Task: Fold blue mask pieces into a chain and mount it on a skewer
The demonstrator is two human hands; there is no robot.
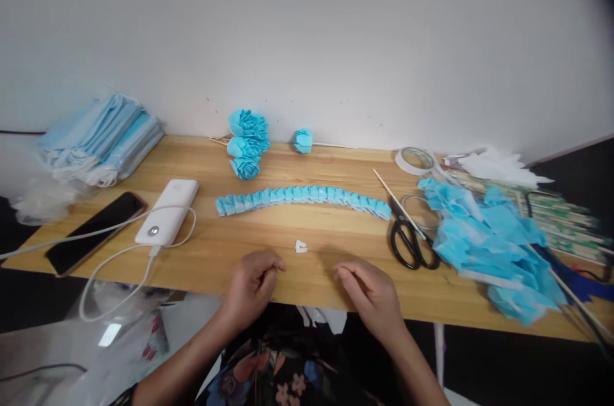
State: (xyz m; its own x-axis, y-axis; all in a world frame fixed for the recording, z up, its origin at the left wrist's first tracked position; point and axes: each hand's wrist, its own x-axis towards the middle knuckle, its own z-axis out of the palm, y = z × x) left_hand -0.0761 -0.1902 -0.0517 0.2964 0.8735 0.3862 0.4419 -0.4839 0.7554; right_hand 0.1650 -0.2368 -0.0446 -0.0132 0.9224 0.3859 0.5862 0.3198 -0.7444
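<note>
My left hand (254,281) rests at the table's front edge, fingers curled in, with nothing visible in it. To its right, my right hand (367,291) is curled in the same way and also looks bare. Between and just beyond them lies a small white scrap (300,246). Farther back, a long pleated blue strip (304,195) stretches across the table in a shallow arc, touched by neither hand. Black-handled scissors (413,243) lie right of my right hand, with a thin wooden stick (396,198) across them.
On the wooden table (192,265), blue flowers (247,144) and a single flower (303,140) lie near the wall. Left are stacked masks (103,140), a phone (96,233) and a cabled white power bank (167,214). Right are a tape roll (415,162) and crumpled blue material (489,240).
</note>
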